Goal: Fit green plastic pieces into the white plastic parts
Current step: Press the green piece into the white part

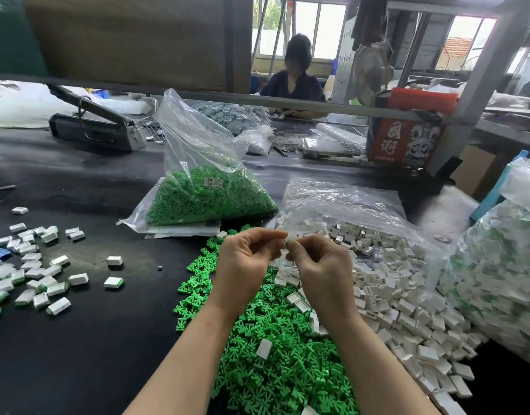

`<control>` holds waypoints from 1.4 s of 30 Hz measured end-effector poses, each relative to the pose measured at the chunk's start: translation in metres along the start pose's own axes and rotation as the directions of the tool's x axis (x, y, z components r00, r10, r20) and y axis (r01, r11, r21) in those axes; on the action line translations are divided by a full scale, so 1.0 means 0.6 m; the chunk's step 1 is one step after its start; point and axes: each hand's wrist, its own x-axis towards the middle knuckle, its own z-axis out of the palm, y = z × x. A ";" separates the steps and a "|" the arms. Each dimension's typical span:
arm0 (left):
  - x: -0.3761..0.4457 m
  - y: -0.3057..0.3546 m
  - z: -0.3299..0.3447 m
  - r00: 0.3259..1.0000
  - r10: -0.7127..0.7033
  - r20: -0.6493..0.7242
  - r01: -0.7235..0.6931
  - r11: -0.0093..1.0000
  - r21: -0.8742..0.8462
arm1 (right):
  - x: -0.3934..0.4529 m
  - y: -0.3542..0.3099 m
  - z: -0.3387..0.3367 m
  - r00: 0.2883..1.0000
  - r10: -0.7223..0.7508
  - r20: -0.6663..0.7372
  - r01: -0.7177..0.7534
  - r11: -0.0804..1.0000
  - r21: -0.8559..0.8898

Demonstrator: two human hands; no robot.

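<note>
My left hand [245, 262] and my right hand [320, 265] meet fingertip to fingertip above the black table. Between them they pinch a small white plastic part with a green piece [287, 242] at its end; most of it is hidden by my fingers. A loose heap of green pieces [275, 354] lies under my forearms. To its right spreads a heap of white parts [401, 298], spilling from an open clear bag. Several white parts with green pieces in them [33, 277] lie scattered at the left.
A clear bag of green pieces [210, 196] stands behind the heaps. Another bag of white and green parts [503, 277] bulges at the right edge. A grey sealing machine [96, 127] and a red box [404, 136] sit further back. A person sits across the table.
</note>
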 end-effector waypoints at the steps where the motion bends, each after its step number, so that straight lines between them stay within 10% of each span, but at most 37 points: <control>1: 0.000 -0.001 0.001 1.000 -0.003 -0.009 0.003 1.000 -0.004 | -0.001 -0.001 0.000 1.000 -0.002 -0.006 0.002 1.000 -0.001; 42: 0.007 0.006 -0.001 0.990 -0.134 -0.054 0.117 0.964 -0.240 | -0.002 -0.008 0.004 0.995 -0.077 0.063 0.076 0.997 0.030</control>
